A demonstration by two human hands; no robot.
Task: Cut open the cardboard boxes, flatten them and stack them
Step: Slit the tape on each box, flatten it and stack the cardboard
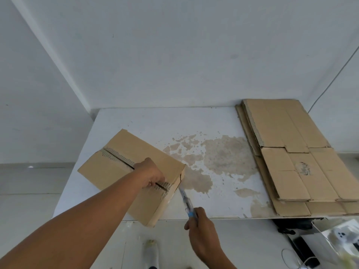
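Note:
A brown cardboard box (120,152) sits closed on the left part of the white table (155,121), its top seam slit along the middle. My left hand (150,172) rests on the box top near the seam's near end, fingers curled down at the slit. My right hand (200,226) grips a blue utility knife (186,200) whose blade tip points at the box's near right corner. A stack of flattened cardboard boxes (295,152) lies on the table's right side.
A large brown stain (219,158) marks the tabletop between the box and the stack. White walls close off the back and left. On the floor at lower right lie a dark device (305,251), a plastic bag (343,237) and cables.

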